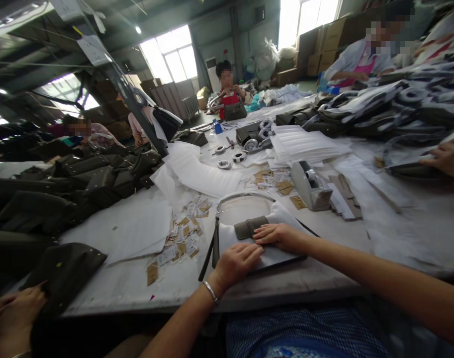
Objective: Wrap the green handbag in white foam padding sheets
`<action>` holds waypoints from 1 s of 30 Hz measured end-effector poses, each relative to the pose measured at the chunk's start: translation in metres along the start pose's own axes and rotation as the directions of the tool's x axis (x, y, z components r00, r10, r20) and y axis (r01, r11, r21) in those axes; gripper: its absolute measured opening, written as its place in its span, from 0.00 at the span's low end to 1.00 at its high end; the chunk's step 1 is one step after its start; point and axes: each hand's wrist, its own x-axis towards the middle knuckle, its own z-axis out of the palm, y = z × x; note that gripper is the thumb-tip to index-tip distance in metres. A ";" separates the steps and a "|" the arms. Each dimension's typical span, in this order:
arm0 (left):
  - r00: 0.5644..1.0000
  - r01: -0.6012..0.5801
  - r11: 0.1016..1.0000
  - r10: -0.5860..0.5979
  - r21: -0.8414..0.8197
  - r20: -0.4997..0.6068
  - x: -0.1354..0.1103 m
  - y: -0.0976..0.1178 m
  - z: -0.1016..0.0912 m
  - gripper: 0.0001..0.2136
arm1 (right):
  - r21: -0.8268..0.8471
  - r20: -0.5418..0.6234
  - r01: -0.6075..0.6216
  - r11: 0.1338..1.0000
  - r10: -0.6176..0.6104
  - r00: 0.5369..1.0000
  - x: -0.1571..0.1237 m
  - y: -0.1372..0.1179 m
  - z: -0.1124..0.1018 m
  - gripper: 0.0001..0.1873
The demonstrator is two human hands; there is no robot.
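A dark olive bag (pixel 227 238) lies flat at the table's near edge, wrapped in white foam sheet (pixel 282 216), with its grey flap tab (pixel 249 227) showing. My left hand (pixel 236 263) rests on the wrapped bag's near part, fingers curled down against the sheet. My right hand (pixel 277 234) lies flat on the sheet just beside the tab, fingers stretched toward the left. A silver bangle (pixel 211 292) sits on my left wrist.
Paper tags (pixel 182 238) lie scattered left of the bag. A tape dispenser (pixel 311 184) stands behind it, with foam sheets (pixel 305 144) and tape rolls (pixel 239 156) farther back. Dark bags (pixel 81 184) pile up at left and right. Other people's hands (pixel 14 313) (pixel 445 158) work nearby.
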 end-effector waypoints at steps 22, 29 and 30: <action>0.976 0.214 0.963 -0.218 -0.163 -0.006 -0.007 0.053 0.015 0.23 | -0.349 0.159 -0.009 0.937 0.069 0.985 0.036 -0.035 -0.001 0.05; 0.972 0.042 0.993 -0.016 0.107 -0.235 -0.010 0.038 0.039 0.23 | -0.321 0.194 -0.094 0.942 0.163 0.967 0.058 -0.020 -0.078 0.05; 0.958 0.021 0.987 0.025 0.158 -0.286 -0.011 0.035 0.047 0.22 | -0.357 0.135 -0.153 0.921 0.213 0.968 0.065 -0.009 -0.093 0.07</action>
